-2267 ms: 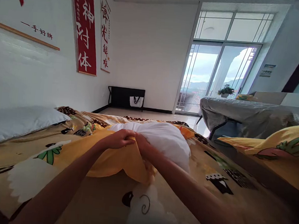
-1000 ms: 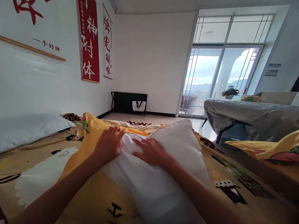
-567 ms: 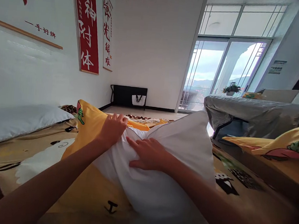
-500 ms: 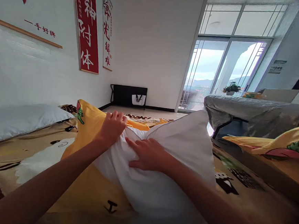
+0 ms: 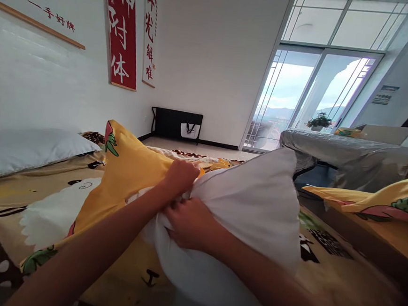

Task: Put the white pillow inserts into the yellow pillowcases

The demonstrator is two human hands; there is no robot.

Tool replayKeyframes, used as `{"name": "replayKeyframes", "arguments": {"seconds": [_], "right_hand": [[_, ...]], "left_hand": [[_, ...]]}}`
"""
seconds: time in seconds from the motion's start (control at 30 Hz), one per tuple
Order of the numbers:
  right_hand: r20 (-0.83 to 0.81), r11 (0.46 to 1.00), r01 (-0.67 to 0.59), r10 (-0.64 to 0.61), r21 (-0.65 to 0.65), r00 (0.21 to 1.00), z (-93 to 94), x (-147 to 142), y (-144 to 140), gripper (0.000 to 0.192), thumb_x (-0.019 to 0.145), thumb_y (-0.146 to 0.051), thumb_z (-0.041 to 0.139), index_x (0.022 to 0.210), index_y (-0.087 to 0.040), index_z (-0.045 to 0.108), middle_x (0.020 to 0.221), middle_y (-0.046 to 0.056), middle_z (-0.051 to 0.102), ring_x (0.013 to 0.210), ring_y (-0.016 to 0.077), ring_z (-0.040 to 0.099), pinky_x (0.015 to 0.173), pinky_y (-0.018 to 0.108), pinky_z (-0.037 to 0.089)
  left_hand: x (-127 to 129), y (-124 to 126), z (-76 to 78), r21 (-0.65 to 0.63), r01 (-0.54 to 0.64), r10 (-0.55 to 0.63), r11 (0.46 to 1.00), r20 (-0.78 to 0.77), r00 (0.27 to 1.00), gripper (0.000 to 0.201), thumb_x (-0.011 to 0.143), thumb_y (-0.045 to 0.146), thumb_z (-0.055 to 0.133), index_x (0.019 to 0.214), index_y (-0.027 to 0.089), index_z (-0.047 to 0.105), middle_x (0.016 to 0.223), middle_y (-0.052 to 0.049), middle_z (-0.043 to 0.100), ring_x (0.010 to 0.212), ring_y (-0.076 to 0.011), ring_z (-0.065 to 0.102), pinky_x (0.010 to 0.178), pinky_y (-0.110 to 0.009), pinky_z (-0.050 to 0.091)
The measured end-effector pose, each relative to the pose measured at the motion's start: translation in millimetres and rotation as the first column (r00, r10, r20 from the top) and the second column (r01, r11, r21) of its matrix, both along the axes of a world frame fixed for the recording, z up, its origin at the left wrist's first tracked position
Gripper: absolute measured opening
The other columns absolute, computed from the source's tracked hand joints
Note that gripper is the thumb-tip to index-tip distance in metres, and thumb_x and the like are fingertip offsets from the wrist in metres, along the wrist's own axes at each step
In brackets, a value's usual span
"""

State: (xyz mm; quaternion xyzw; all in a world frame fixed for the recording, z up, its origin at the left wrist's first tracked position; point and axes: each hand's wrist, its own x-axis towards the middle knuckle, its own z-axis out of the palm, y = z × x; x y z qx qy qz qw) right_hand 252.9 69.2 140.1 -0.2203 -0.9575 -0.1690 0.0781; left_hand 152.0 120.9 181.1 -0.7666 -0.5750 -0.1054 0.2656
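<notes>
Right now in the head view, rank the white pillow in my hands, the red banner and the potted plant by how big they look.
1. white pillow, though nearness inflates it
2. red banner
3. potted plant, far off

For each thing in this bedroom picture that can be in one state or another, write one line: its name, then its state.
white pillow: partly out of its case, gripped by both hands
yellow pillowcase: open, bunched around the pillow's near end
left hand: closed on the pillowcase edge
right hand: clutching the white pillow
second pillow: uncovered, lying flat by the wall
sliding glass door: whether shut cannot be told
table: draped in grey sheeting
</notes>
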Motion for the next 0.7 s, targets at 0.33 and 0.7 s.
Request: {"name": "replayKeyframes", "arguments": {"seconds": [0.33,0.7], "right_hand": [[-0.181,0.974,0.215,-0.224,-0.069,0.958,-22.2,0.2,42.1,0.037,0.093,-0.029,0.037,0.122,-0.019,0.058,0.127,0.014,0.058,0.113,0.0282,0.053,0.091,0.039,0.043],[-0.172,0.971,0.222,-0.235,-0.09,0.957,5.5,30.0,15.4,0.062,0.087,-0.046,0.05,0.144,-0.026,0.034,0.106,0.011,0.067,0.091,0.0278,0.063,0.078,0.039,0.046]], "left_hand": [[25.4,-39.2,-14.2,0.02,-0.066,0.065,0.998,0.052,0.997,0.017,0.088,0.013,0.046,0.097,0.011,0.061,0.072,-0.012,0.065,0.071,-0.0233,0.066,0.06,-0.028,0.044],[-61.2,-66.9,-35.2,0.289,-0.029,0.057,0.957,-0.091,0.994,0.015,0.084,0.009,0.046,0.092,0.016,0.057,0.075,-0.006,0.061,0.069,-0.0227,0.06,0.057,-0.031,0.038]]}}
